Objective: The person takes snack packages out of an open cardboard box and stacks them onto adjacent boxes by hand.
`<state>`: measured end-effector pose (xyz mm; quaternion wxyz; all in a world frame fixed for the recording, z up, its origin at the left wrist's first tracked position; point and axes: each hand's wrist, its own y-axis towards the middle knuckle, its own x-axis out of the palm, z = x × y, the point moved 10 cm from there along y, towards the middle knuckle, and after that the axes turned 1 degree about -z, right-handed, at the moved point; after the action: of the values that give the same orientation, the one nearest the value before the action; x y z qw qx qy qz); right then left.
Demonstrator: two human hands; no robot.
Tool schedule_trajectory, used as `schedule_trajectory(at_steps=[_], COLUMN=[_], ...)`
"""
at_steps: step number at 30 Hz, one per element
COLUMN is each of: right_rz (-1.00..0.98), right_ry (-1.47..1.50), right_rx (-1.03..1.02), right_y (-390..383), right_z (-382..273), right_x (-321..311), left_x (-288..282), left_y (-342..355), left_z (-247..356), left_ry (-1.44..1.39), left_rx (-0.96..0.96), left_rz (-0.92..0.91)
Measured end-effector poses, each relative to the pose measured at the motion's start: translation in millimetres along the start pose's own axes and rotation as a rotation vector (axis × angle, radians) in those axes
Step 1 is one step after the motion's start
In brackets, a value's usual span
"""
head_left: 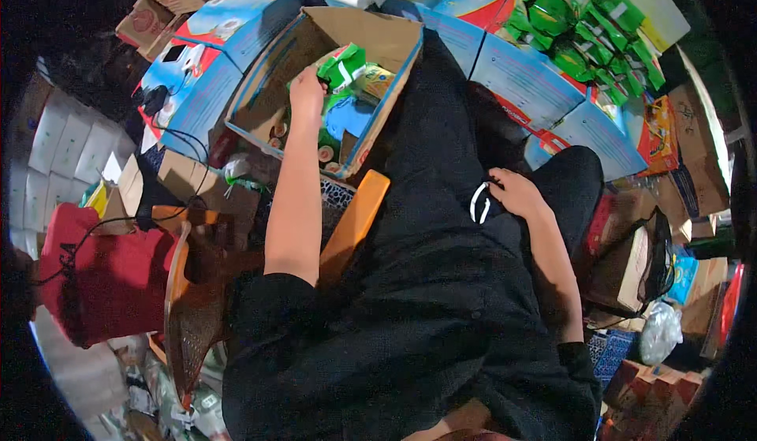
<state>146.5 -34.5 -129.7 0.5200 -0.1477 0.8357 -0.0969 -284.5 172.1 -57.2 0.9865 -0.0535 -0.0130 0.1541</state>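
Observation:
My left hand (307,87) reaches into an open cardboard box (394,35), its fingers closed on the edge of a green packet (343,69). Blue items (348,113), a yellow packet (377,82) and several small round items (326,155) lie beside it in the box. My right hand (509,188) rests on my dark trousers at the right thigh, fingers curled beside a white looped object (479,203); I cannot tell whether they grip it.
Blue-and-red cartons (512,74) surround the box, with several green packets (591,39) piled at the upper right. An orange wooden chair (355,224), a red bag (102,271) and a dark cable (189,137) are at my left. Brown boxes (627,252) are stacked at my right.

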Motion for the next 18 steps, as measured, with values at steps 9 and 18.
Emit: schedule_trajectory(at_steps=[9,18], right_rz=[0.198,0.487], right_ry=[0.136,0.830], right_rx=[-0.127,-0.325], right_y=[-10,-38], right_z=[-22,-63], right_x=[-29,-124], left_x=[52,118], left_y=[-62,-132], left_z=[88,110], left_ry=[-0.042,-0.119], left_rx=[0.176,0.144], left_rz=[-0.163,-0.264])
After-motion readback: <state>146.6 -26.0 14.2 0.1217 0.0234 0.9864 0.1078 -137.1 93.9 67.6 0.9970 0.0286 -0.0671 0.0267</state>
